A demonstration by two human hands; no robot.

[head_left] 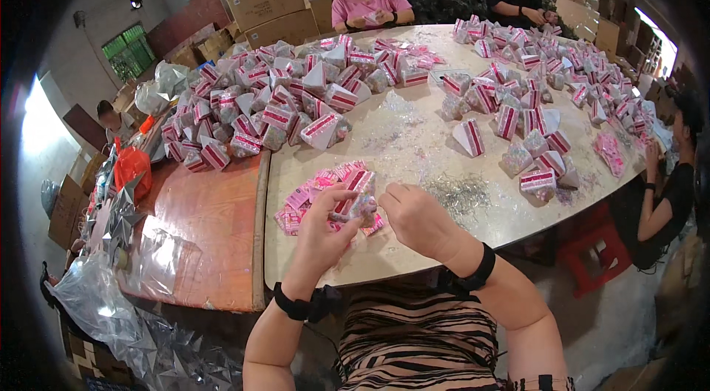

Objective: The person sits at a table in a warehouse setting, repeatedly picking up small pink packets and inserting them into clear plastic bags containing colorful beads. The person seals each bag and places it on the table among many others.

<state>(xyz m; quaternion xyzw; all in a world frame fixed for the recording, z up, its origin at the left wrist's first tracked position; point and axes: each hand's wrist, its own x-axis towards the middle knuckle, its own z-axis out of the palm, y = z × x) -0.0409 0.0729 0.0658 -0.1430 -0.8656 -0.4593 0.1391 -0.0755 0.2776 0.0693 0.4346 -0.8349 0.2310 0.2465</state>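
My left hand (322,234) is closed around a cake-slice ornament (362,203) with a dark pink stripe and glittery, pearly sides. It holds the slice just above a pile of pink printed tags (297,204) on the table. Close on the slice's right side, my right hand (423,222) is pinched; whatever lies between its fingertips is too small to make out. Silvery tinsel strands (462,195) are scattered to the right of that hand.
A big heap of cake-slice ornaments (277,91) covers the far left of the pale table (414,147); more stand at right. An orange bag (132,171) lies at the left. Co-workers sit at the far and right edges. A red stool (592,261) stands below right.
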